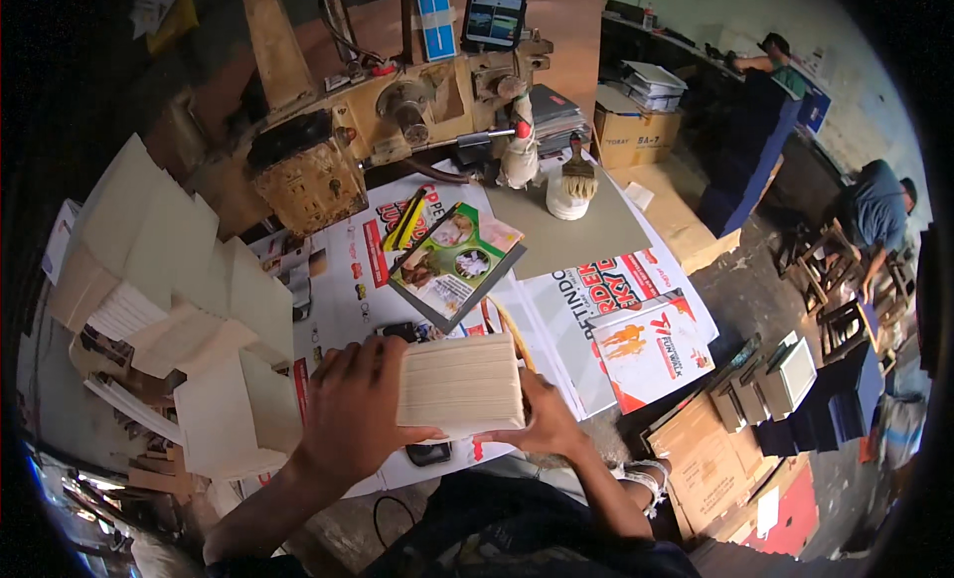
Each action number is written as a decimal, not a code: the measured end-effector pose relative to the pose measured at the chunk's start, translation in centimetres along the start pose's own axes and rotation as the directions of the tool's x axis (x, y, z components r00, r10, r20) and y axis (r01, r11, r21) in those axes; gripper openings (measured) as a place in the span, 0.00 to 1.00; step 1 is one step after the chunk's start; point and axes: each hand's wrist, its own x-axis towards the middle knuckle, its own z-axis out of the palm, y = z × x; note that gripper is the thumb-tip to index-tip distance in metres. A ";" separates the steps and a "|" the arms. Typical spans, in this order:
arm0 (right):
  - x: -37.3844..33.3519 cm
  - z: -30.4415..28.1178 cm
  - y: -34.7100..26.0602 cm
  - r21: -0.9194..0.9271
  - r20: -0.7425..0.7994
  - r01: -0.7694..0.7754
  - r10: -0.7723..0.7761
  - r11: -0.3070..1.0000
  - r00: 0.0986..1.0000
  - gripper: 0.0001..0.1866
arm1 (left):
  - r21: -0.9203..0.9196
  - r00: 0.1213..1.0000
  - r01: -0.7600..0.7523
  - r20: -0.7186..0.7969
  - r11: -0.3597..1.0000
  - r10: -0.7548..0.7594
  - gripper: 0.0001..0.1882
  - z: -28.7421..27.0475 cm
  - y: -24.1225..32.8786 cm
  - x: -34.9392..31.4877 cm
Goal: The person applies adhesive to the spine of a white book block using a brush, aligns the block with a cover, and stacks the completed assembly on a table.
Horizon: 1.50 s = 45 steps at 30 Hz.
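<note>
A thick cream book block point(460, 384), its layered page edges facing up, is held between my two hands over the near edge of the paper-covered table. My left hand point(348, 404) wraps round its left end, with the thumb along the near lower edge. At the opposite end, my right hand point(542, 419) grips the lower right corner. Just beyond the block lies a green picture leaflet point(459, 258) on a dark grey board. Small dark objects beneath and behind the block are partly hidden.
Tall piles of cream book blocks point(149, 245) crowd the left side. A worn metal machine point(412, 106) stands at the back. A brush point(578, 175) rests on a white tub point(567, 202). Printed posters point(641, 354) cover the table's right. Two people sit far right, beyond dark blue stacks point(745, 161).
</note>
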 end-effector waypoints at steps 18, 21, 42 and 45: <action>0.5 -5.3 -3.0 0.182 -0.111 0.047 -0.027 0.982 0.993 0.54 | -0.913 0.957 0.133 0.016 0.387 -0.291 0.26 18.3 -2.8 -7.5; 0.7 -4.8 -1.9 0.033 0.047 -0.037 0.036 0.999 0.998 0.58 | -0.881 0.916 0.373 0.300 0.291 -0.266 0.23 19.2 -3.3 -8.0; -0.8 -3.6 -0.6 -0.177 0.020 0.105 -0.103 0.979 0.994 0.43 | -0.613 0.866 0.035 0.413 -0.790 -0.281 0.36 27.5 -5.8 -15.7; -1.1 -3.4 0.3 -0.122 0.002 0.027 -0.027 0.992 1.000 0.40 | -0.907 0.866 0.365 0.248 0.210 -0.434 0.34 28.3 -6.7 -17.0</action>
